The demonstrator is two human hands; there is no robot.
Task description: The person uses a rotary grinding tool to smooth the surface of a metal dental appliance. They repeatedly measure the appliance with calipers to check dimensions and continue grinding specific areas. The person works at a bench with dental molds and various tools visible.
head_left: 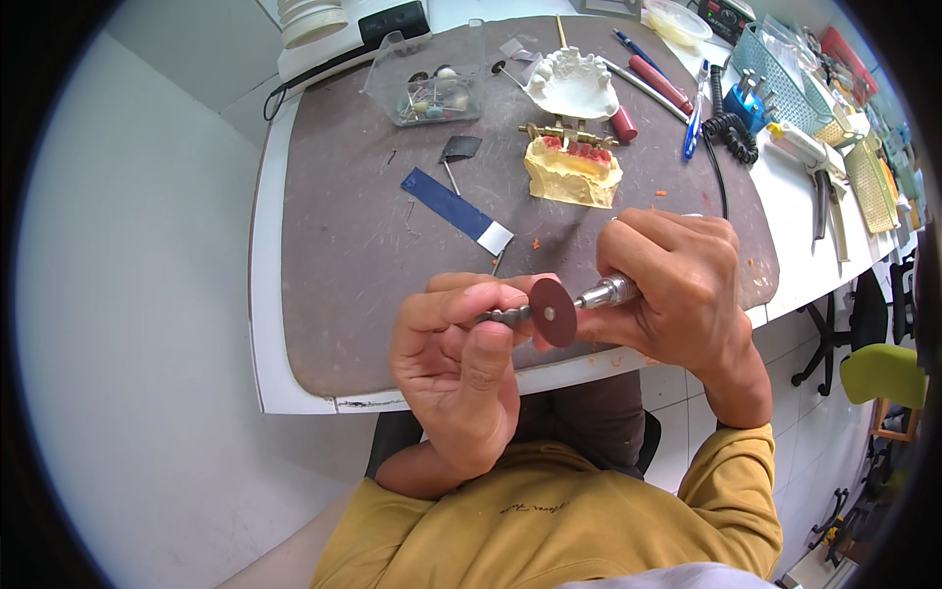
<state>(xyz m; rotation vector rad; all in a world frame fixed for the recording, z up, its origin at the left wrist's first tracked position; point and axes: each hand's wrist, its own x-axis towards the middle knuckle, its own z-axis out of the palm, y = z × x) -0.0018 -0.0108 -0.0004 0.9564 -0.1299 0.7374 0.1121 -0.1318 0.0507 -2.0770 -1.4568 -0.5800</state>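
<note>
My left hand pinches a small grey metal dental bridge between thumb and fingers, over the near edge of the table. My right hand is wrapped round a silver rotary handpiece, which points left. At its tip sits a thin reddish-brown cutting disc, right beside the bridge's right end. Whether the disc touches the metal, I cannot tell. Farther back, a hinged articulator joins a white plaster jaw model to a yellow one with red tooth parts.
Left of the models are a clear box of mounted burs and a blue strip. Pens, red sticks, a blue bur stand and a coiled cord lie back right. Baskets line the right side.
</note>
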